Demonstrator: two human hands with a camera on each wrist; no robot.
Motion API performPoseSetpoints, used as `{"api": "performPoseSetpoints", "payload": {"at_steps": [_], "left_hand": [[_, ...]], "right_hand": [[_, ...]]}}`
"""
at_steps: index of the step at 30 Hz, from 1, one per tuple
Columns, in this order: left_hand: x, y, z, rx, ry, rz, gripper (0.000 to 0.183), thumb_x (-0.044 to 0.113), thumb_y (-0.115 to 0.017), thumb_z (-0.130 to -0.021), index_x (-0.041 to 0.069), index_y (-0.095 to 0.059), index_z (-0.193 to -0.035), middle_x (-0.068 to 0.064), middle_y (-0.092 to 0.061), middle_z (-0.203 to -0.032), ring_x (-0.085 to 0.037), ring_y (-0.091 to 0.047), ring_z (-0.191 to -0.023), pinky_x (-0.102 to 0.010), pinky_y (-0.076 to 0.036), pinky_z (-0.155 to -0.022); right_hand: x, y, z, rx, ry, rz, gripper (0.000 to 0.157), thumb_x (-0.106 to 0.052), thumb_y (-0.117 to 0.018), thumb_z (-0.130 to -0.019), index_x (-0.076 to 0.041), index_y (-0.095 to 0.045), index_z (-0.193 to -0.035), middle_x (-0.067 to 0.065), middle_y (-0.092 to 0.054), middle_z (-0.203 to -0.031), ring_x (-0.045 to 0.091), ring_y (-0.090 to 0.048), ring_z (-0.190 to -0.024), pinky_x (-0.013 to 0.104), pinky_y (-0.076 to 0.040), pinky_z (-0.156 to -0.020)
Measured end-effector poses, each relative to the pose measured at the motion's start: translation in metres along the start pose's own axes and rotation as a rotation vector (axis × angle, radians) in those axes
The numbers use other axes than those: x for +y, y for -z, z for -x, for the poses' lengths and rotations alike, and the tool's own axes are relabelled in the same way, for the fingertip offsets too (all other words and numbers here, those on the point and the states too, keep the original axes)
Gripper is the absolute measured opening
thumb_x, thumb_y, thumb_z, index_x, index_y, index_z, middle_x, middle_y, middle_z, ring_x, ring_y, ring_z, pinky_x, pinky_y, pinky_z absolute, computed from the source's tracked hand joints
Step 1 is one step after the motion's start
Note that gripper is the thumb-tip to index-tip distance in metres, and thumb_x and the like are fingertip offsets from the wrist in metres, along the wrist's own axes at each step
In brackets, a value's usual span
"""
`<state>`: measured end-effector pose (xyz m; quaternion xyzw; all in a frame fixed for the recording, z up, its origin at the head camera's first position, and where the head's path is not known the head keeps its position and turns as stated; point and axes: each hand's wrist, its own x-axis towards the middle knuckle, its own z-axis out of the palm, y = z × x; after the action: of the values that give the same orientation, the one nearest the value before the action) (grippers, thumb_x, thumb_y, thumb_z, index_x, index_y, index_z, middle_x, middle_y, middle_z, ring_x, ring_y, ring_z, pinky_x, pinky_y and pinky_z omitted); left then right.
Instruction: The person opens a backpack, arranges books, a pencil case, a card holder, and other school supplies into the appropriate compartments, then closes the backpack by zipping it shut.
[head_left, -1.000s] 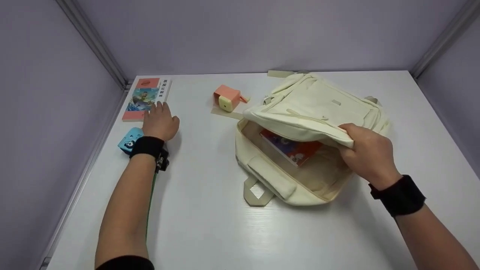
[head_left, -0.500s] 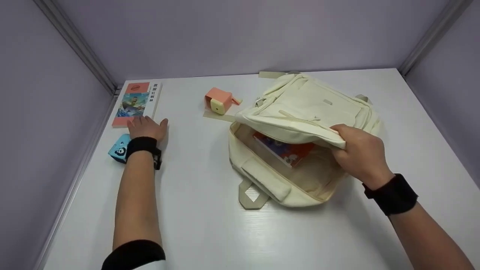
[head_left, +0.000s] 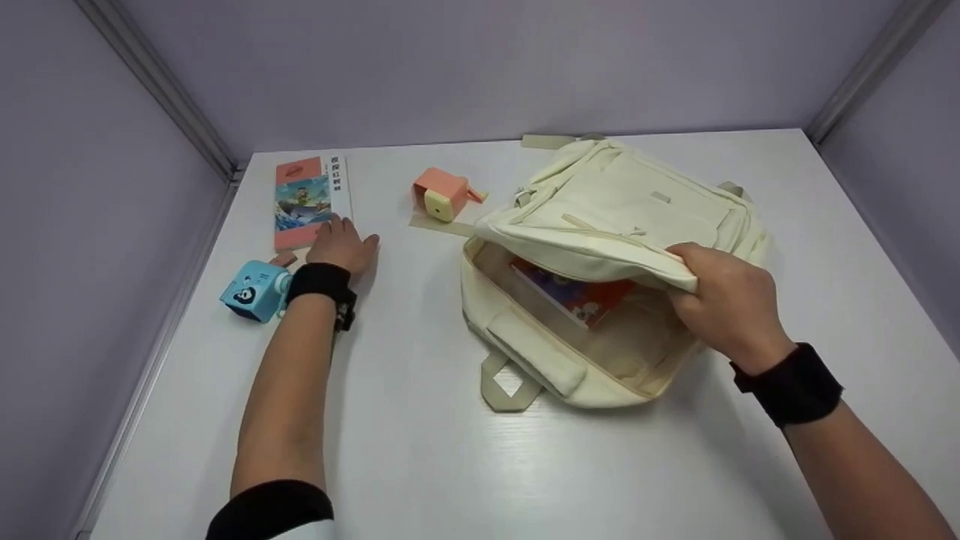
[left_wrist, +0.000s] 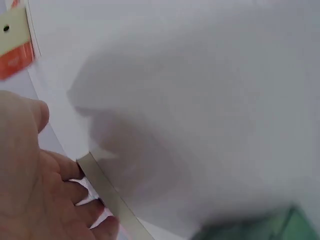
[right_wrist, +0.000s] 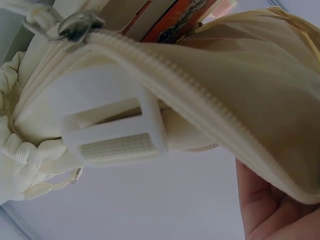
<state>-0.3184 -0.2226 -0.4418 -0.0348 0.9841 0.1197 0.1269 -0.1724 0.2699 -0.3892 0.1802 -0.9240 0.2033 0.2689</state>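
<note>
My left hand (head_left: pixel 342 246) lies at the lower right corner of a paperback book (head_left: pixel 303 196) with a pink and blue cover, at the table's far left. In the left wrist view its fingers (left_wrist: pixel 75 191) reach over the book's pale edge (left_wrist: pixel 115 195) onto the cover. My right hand (head_left: pixel 731 300) grips the edge of the front flap of a cream backpack (head_left: pixel 660 187) and holds it raised. Inside the bag's mouth lies a red and purple book (head_left: pixel 574 294), partly hidden by the flap. The right wrist view shows the zipper edge (right_wrist: pixel 200 107) held between thumb and fingers.
A blue pencil sharpener (head_left: pixel 255 291) with a panda picture stands beside my left wrist. Next to it is a small brownish-pink block (head_left: pixel 284 259). A pink and yellow pencil sharpener (head_left: pixel 442 195) stands behind, left of the backpack. Panels enclose the white table (head_left: pixel 420 465).
The paperback has slid to the right along with my left hand and turned slightly. The small block beside the blue sharpener has come into view. My right hand keeps holding the flap.
</note>
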Motion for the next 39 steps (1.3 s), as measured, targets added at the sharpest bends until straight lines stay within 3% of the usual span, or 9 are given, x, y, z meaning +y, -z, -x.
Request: {"api": "performPoseSetpoints", "payload": {"at_steps": [9,15,22,32,39], "left_hand": [[0.019,-0.021,0.006,0.048,-0.069,-0.091,0.074,0.042,-0.037,-0.109,-0.012,-0.018,-0.157,-0.033,-0.019,-0.162,-0.046,-0.016,-0.151,-0.054,-0.01,-0.123],[0.032,-0.031,0.016,0.051,-0.122,-0.118,0.074,0.044,-0.04,-0.109,-0.008,-0.023,-0.158,-0.031,-0.028,-0.158,-0.045,-0.024,-0.146,-0.051,-0.018,-0.122],[0.048,-0.041,0.042,0.035,-0.196,-0.141,0.073,0.046,-0.042,-0.109,-0.007,-0.027,-0.158,-0.028,-0.03,-0.159,-0.042,-0.025,-0.147,-0.051,-0.023,-0.121],[0.061,-0.053,0.076,0.015,-0.245,-0.162,0.073,0.046,-0.044,-0.108,-0.007,-0.031,-0.156,-0.027,-0.037,-0.154,-0.039,-0.033,-0.142,-0.049,-0.029,-0.118],[0.066,-0.061,0.1,0.057,-0.295,-0.199,0.068,0.043,-0.047,-0.108,-0.009,-0.04,-0.151,-0.027,-0.047,-0.141,-0.037,-0.043,-0.13,-0.046,-0.037,-0.112]], "right_hand": [[0.001,-0.001,0.0,0.011,0.005,-0.003,0.02,-0.005,-0.073,-0.083,-0.01,-0.075,-0.102,0.007,-0.076,-0.095,0.03,-0.072,-0.082,0.051,-0.052,-0.061],[0.002,-0.002,-0.002,0.018,0.016,-0.005,0.021,-0.004,-0.071,-0.083,-0.01,-0.075,-0.103,0.008,-0.076,-0.096,0.031,-0.072,-0.084,0.051,-0.052,-0.061],[0.001,-0.002,-0.001,0.013,0.012,-0.005,0.018,-0.006,-0.073,-0.084,-0.01,-0.075,-0.102,0.008,-0.076,-0.095,0.032,-0.072,-0.082,0.052,-0.051,-0.059],[0.002,-0.001,-0.001,0.002,0.015,0.0,0.019,-0.005,-0.071,-0.084,-0.009,-0.074,-0.103,0.009,-0.075,-0.095,0.032,-0.072,-0.083,0.051,-0.05,-0.06],[0.003,-0.001,-0.001,-0.002,0.021,-0.002,0.017,-0.006,-0.071,-0.085,-0.009,-0.074,-0.102,0.008,-0.075,-0.094,0.031,-0.072,-0.081,0.051,-0.05,-0.059]]}}
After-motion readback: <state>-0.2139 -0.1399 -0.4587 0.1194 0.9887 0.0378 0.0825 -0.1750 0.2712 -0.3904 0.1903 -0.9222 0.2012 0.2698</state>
